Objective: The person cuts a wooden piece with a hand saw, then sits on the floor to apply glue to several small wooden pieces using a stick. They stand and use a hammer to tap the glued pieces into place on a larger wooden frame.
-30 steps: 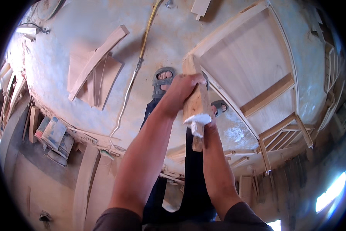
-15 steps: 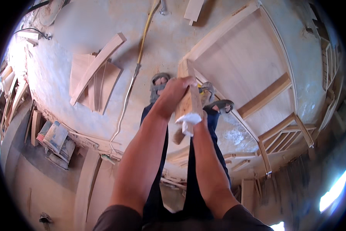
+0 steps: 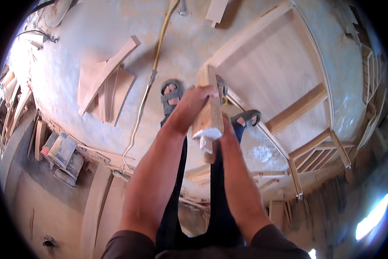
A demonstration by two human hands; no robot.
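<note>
My left hand (image 3: 197, 98) is closed round the upper part of a wooden beam (image 3: 207, 115), held lengthwise in front of my legs. The beam's near end is whitish, with a narrow tenon (image 3: 206, 146) sticking out. On the beam's right side, partly behind it, is my right hand (image 3: 226, 123); its fingers are mostly hidden. It appears to grip a wooden-handled tool, whose rounded handle end (image 3: 209, 157) shows below the tenon. The beam hides most of this tool, and I cannot make out its kind. The beam's far end meets the corner of a large wooden frame (image 3: 245, 41) in the picture.
The large frame, with a pale panel (image 3: 273, 60) and a crossbar (image 3: 299, 107), lies to the right. Curved and flat boards (image 3: 109, 77) lie left. A yellow and white cable (image 3: 153, 77) runs along the floor. My sandalled feet (image 3: 171, 93) stand apart. A slatted frame (image 3: 317, 155) lies at right.
The beam and my left hand have shifted slightly left and nearer. The tool's handle end has moved right behind the beam, and its far part has slipped mostly out of sight. My left foot shows more.
</note>
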